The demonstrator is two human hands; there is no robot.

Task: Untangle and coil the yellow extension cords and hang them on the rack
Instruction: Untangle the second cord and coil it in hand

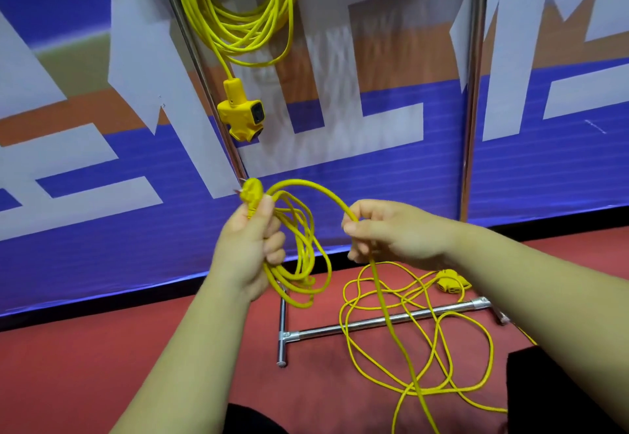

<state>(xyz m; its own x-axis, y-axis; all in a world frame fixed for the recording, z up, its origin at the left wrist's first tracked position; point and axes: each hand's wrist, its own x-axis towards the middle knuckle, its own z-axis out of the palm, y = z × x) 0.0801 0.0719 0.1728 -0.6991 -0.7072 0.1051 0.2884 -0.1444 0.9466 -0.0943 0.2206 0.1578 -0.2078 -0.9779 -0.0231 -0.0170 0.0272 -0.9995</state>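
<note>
Our left hand [248, 239] is gripping the small coil [286, 285]; our right hand [391, 229] is pinching the cord [384, 301] leading up from the floor [102, 365]. We should be keeping loops equal and untwisted.

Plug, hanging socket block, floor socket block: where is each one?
plug [251, 190], head view, on its rounded yellow head.
hanging socket block [242, 112], head view, on its yellow body.
floor socket block [449, 282], head view, on its top face.
</note>
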